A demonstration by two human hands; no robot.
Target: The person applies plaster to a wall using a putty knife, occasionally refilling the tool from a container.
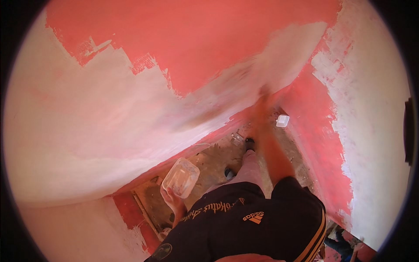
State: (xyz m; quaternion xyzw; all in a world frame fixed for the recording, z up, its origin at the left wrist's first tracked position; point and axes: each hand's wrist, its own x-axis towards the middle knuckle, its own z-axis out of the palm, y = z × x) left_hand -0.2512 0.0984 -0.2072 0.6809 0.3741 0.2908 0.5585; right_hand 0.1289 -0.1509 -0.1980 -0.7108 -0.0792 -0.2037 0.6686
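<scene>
My left hand [171, 196] grips a clear plastic tub [196, 175] with a pinkish-white smear inside, out in front of my left side. My right arm [276, 155] reaches up and forward to the wall. The right hand [263, 98] is smeared by motion beside the wall's lower part, near the corner; its fingers, and anything in them, cannot be made out. The wall [196, 39] facing me is coral red above, with a ragged edge to a whitish-pink coat below. Darker blurred streaks cross that coat to the left of my right hand.
To the right, a second wall [314, 113] is red beside a whitish area. A small white container [283, 121] rests on the dirty floor [214, 159] near the corner. Wooden strips [145, 213] lie along the left. Dark items [342, 246] are at the lower right.
</scene>
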